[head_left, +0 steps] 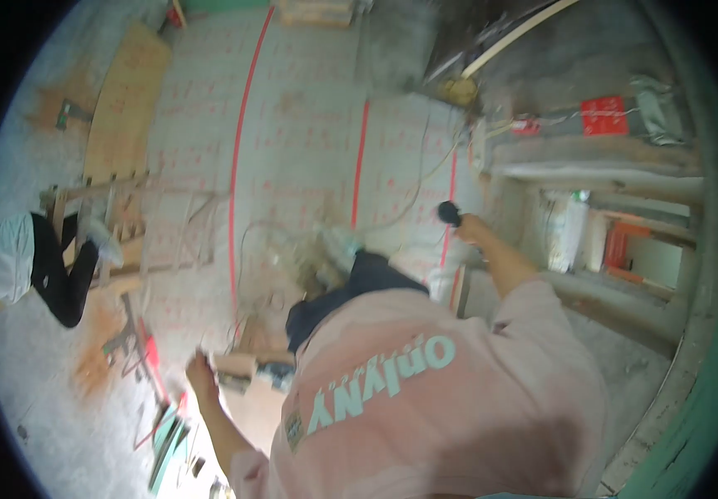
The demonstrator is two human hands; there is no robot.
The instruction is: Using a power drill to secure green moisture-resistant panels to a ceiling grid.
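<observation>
My right hand (470,228) is raised out to the right, closed around a dark tool with a rounded black end (449,213); its exact kind is too small to tell. Down at the left, my left hand (198,368) hangs with its fingers curled; whatever may be inside them does not show clearly. Close beside it lie a brown board (234,363) and some dark tools or fittings (277,373). A thin dark cable (415,187) runs over the covered floor ahead of my legs.
A wooden frame like a ladder or trestle (178,234) lies left. Beyond it another person in black trousers (66,274) is low to the floor. A plywood sheet (126,100) is at the far left. Windowed openings (646,258) and a ledge with a red packet (604,116) line the right.
</observation>
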